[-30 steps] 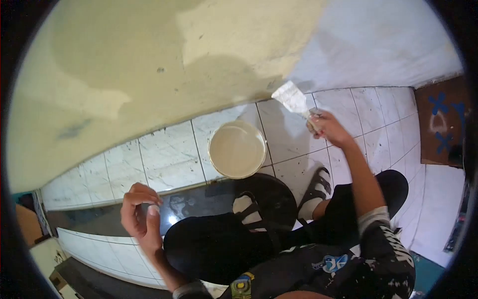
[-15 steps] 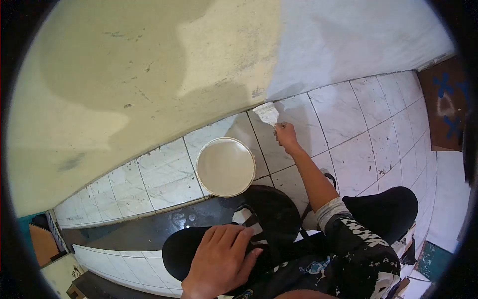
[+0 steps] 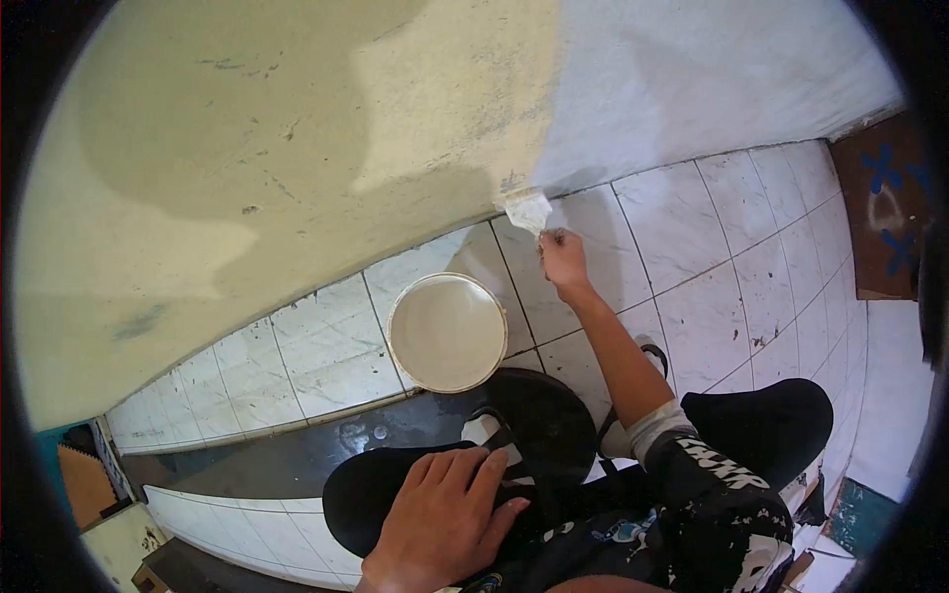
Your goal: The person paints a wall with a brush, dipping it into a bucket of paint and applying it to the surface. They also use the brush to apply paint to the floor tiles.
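In the head view my right hand (image 3: 563, 261) is closed round the handle of a paintbrush (image 3: 527, 210) coated in white paint. Its bristles touch the foot of the wall, by the edge between the yellow wall paint (image 3: 435, 109) and the white wall paint (image 3: 652, 89). Below and left of the brush, a bucket (image 3: 448, 334) of off-white paint stands close to my knees. My left hand (image 3: 440, 514) lies on my knee with its fingers stretched out, holding nothing.
White marbled floor tiles (image 3: 682, 227) run along the wall, with a dark strip (image 3: 257, 460) at lower left. A brown panel with blue marks (image 3: 885, 212) stands at the right. Near the bucket is a round black object (image 3: 554, 425).
My right hand and the paintbrush have shifted slightly up and left, bringing the bristles against the wall's lower edge. My left hand and the bucket stay in place.
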